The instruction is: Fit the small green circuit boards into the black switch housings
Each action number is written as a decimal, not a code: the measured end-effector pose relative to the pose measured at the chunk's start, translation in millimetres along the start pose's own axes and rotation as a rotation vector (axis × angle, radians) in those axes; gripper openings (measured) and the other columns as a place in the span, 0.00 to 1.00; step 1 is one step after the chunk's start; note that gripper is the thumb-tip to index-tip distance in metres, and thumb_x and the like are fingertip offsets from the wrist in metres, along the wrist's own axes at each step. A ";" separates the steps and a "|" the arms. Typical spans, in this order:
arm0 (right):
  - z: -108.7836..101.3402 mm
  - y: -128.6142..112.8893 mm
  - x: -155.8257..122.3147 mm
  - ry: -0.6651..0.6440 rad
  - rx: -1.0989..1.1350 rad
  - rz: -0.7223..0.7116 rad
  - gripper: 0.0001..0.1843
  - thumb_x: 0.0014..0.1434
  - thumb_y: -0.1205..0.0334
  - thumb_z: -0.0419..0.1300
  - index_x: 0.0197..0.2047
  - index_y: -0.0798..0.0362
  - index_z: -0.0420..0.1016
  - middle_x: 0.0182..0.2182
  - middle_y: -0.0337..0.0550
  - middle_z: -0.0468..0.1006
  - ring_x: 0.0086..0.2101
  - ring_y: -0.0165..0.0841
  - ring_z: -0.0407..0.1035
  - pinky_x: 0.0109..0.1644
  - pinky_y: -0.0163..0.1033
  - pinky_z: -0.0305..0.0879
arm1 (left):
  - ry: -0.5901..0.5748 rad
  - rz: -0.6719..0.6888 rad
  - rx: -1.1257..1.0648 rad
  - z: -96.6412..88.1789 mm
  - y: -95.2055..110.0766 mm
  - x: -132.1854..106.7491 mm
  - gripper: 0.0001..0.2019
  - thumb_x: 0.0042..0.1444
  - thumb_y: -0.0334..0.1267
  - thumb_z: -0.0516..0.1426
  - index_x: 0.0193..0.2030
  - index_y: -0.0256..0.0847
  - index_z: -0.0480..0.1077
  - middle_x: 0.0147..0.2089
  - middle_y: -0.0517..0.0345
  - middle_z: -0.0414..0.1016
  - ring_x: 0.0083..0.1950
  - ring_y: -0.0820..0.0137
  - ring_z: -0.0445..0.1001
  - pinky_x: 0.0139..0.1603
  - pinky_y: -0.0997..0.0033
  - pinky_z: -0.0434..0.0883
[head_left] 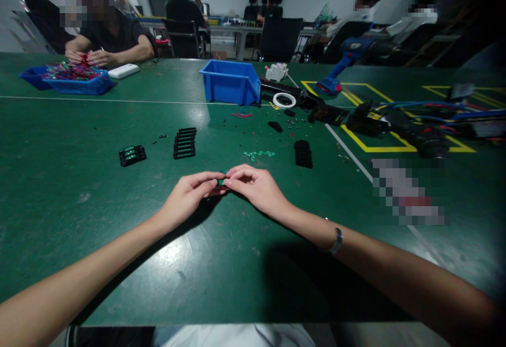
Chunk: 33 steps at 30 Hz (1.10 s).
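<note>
My left hand point(190, 194) and my right hand point(256, 186) meet at the middle of the green table point(118, 220). Both pinch one small black part with a green insert point(221, 182) between their fingertips, just above the tabletop. Beyond my hands lies a small heap of loose green pieces point(259, 154). A row of black holders point(184, 143) stands to the far left of it. A black stack point(303, 153) stands to the right. Two black holders with green inserts point(132, 155) lie further left.
A blue bin point(231, 80) stands at the table's middle back, with a tape roll point(284, 100) and small black bits beside it. Power tools and cables point(415, 123) lie at the right on yellow floor-style markings. A person sorts parts in a blue tray point(71, 77) at the far left.
</note>
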State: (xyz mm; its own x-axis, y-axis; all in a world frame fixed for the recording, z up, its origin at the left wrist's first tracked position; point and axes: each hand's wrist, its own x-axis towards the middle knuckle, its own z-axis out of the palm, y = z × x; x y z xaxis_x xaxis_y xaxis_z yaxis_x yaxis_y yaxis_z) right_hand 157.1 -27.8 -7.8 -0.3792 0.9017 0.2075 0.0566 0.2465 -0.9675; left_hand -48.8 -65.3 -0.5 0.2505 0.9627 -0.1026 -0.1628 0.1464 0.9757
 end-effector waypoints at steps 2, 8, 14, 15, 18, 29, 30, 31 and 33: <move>0.0 0.4 -0.8 0.000 0.005 -0.005 0.08 0.59 0.57 0.69 0.32 0.52 0.81 0.42 0.46 0.80 0.44 0.35 0.75 0.50 0.42 0.69 | -0.007 -0.004 -0.021 -0.4 -1.1 1.1 0.16 0.60 0.42 0.65 0.52 0.37 0.80 0.50 0.48 0.84 0.49 0.60 0.83 0.61 0.55 0.74; 0.6 1.2 -1.2 0.006 -0.004 -0.003 0.08 0.59 0.56 0.69 0.32 0.52 0.81 0.42 0.45 0.80 0.44 0.35 0.75 0.51 0.41 0.69 | -0.013 -0.006 -0.026 -1.2 -2.6 2.5 0.17 0.61 0.44 0.65 0.53 0.37 0.80 0.50 0.47 0.84 0.48 0.60 0.84 0.62 0.53 0.74; -0.2 -1.8 0.4 -0.014 0.018 0.046 0.09 0.57 0.56 0.70 0.31 0.53 0.82 0.43 0.46 0.80 0.43 0.35 0.75 0.51 0.42 0.69 | -0.006 0.013 0.005 -0.4 -2.3 0.8 0.18 0.62 0.44 0.64 0.54 0.36 0.79 0.51 0.46 0.83 0.49 0.59 0.83 0.62 0.52 0.74; -0.4 -2.3 0.6 -0.016 0.024 0.053 0.09 0.57 0.56 0.71 0.31 0.53 0.82 0.43 0.46 0.80 0.42 0.34 0.75 0.50 0.42 0.69 | -0.006 0.013 0.007 -0.4 -2.3 0.7 0.18 0.62 0.44 0.64 0.54 0.36 0.79 0.51 0.46 0.83 0.49 0.59 0.83 0.62 0.52 0.74; -0.7 -3.5 1.2 -0.019 0.032 0.062 0.09 0.56 0.57 0.71 0.31 0.53 0.82 0.43 0.46 0.79 0.41 0.34 0.74 0.49 0.41 0.69 | -0.011 0.013 0.009 -0.8 -2.8 1.2 0.17 0.62 0.44 0.64 0.54 0.37 0.80 0.51 0.47 0.83 0.48 0.60 0.83 0.62 0.53 0.74; -0.2 -5.7 1.4 -0.028 0.032 0.074 0.10 0.55 0.56 0.71 0.31 0.53 0.81 0.43 0.46 0.79 0.40 0.34 0.74 0.47 0.42 0.69 | -0.004 0.018 0.021 -1.6 -4.3 1.7 0.17 0.62 0.44 0.64 0.54 0.37 0.79 0.52 0.47 0.83 0.48 0.61 0.83 0.61 0.56 0.75; -0.1 -5.7 1.2 -0.026 0.034 0.072 0.10 0.55 0.56 0.71 0.31 0.53 0.81 0.43 0.46 0.79 0.40 0.35 0.74 0.48 0.43 0.69 | -0.001 0.017 0.021 -1.6 -4.3 1.8 0.17 0.62 0.44 0.64 0.54 0.37 0.79 0.52 0.47 0.83 0.49 0.61 0.83 0.60 0.56 0.75; 0.0 -5.6 1.1 -0.025 0.035 0.068 0.10 0.55 0.56 0.71 0.31 0.53 0.81 0.43 0.46 0.79 0.41 0.35 0.74 0.48 0.43 0.69 | 0.001 0.015 0.020 -1.5 -4.3 1.8 0.17 0.62 0.44 0.64 0.54 0.37 0.79 0.52 0.48 0.83 0.49 0.61 0.83 0.60 0.56 0.75; 0.1 -5.2 0.9 -0.025 0.034 0.064 0.10 0.56 0.56 0.71 0.31 0.53 0.81 0.43 0.46 0.79 0.41 0.34 0.74 0.49 0.43 0.69 | 0.001 0.015 0.015 -1.2 -4.2 1.9 0.17 0.62 0.44 0.64 0.54 0.37 0.79 0.52 0.48 0.83 0.49 0.62 0.83 0.60 0.57 0.75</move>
State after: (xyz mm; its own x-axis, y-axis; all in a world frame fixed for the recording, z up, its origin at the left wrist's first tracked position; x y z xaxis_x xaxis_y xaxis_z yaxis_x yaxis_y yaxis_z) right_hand 156.4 -28.2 -2.5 -0.3990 0.9058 0.1423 0.0497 0.1763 -0.9831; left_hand -48.8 -63.8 -5.0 0.2468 0.9650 -0.0886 -0.1523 0.1289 0.9799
